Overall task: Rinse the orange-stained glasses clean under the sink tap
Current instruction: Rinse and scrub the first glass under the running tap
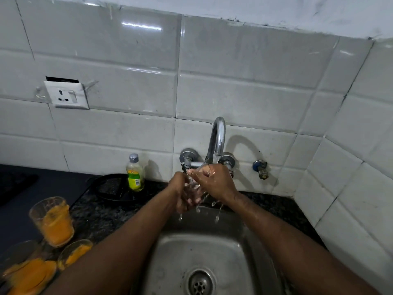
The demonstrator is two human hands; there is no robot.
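A clear glass (196,185) is tilted under the spout of the chrome tap (217,137), over the back of the steel sink (170,252). My right hand (214,182) grips its upper end, thumb towards the rim. My left hand (184,196) wraps the lower end, and its fingers are partly hidden behind the wet glass. Water drips from both hands into the basin. Three orange-stained glasses stand on the counter at the left: a tall one (53,222), a second (73,253) beside my left forearm, and a third (25,271) at the frame's corner.
A dish-soap bottle (135,173) stands at the wall left of the tap, beside a black tray (110,188) holding a scrub pad. The drain (200,282) lies at the basin's centre. A wall valve (261,169) sticks out right of the tap, and a socket (67,95) sits on the tiles.
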